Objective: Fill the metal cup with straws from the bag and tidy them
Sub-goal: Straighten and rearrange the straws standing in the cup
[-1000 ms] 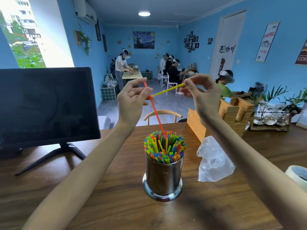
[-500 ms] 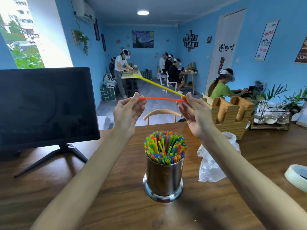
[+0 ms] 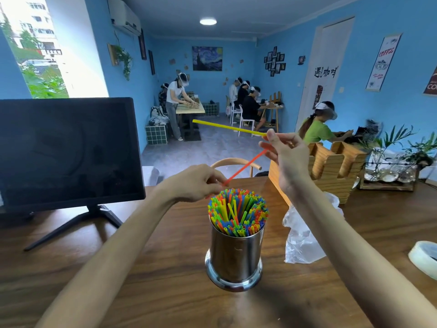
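A shiny metal cup [image 3: 235, 256] stands on the wooden table [image 3: 153, 280], packed with upright coloured straws [image 3: 237, 211]. My left hand [image 3: 196, 182] sits just above the cup's left rim and pinches the lower end of an orange straw [image 3: 246, 167]. The straw slants up to my right hand [image 3: 285, 153], which grips its upper end. That same hand also holds a yellow straw [image 3: 229, 127] pointing away to the left. The clear plastic bag [image 3: 305, 233] lies crumpled to the right of the cup.
A dark monitor [image 3: 68, 150] on a stand fills the table's left side. A wooden holder [image 3: 331, 169] stands behind the bag, with plants [image 3: 397, 147] further right. A tape roll [image 3: 425, 256] lies at the right edge. A chair back [image 3: 236, 163] shows beyond the table.
My left hand dropped from chest height to the cup's rim, tilting the orange straw from level to a steep slant. My right hand rose slightly, still holding both straws.
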Motion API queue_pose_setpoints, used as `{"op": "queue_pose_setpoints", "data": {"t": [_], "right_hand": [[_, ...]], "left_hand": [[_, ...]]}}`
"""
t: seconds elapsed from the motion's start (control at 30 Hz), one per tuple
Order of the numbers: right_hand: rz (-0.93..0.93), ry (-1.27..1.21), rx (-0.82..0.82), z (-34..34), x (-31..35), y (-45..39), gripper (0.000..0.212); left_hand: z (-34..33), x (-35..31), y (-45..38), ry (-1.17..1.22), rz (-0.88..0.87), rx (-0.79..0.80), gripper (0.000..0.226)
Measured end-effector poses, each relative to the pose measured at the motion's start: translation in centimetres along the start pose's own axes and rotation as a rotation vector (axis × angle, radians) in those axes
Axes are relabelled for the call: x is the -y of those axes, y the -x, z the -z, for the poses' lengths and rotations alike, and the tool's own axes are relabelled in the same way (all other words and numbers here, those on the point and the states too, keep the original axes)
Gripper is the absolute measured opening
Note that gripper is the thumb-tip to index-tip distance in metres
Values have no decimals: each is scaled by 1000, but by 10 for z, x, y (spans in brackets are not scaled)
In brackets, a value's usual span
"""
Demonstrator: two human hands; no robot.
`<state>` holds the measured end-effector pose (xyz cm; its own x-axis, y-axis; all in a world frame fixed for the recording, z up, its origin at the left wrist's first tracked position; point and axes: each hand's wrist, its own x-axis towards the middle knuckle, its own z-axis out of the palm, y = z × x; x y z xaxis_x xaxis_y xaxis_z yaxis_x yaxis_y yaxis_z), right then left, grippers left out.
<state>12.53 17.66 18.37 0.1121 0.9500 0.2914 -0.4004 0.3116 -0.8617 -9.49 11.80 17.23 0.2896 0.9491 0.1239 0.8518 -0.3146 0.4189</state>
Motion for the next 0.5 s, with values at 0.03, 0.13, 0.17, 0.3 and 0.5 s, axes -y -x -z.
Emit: {"op": "queue_pose_setpoints", "data": {"t": [0.03, 0.13, 0.17, 0.3, 0.5], "right_hand": [[3, -8, -34, 2, 0, -2, 15], [-72, -108, -122, 14, -1, -6, 14], [-106, -142, -104, 17, -4, -3, 14], [-220, -164, 93, 10, -26, 21, 20], [-2, 143, 222, 5, -48, 37, 23]], "left_hand": [[0, 0, 0, -36, 26, -51, 18], [-3, 2, 0, 242, 153, -307, 17], [-4, 1, -1, 435, 184, -379, 14], [-11, -18, -11, 1037, 208, -506, 15], [-16, -36, -18, 1166, 106, -527, 11]]}}
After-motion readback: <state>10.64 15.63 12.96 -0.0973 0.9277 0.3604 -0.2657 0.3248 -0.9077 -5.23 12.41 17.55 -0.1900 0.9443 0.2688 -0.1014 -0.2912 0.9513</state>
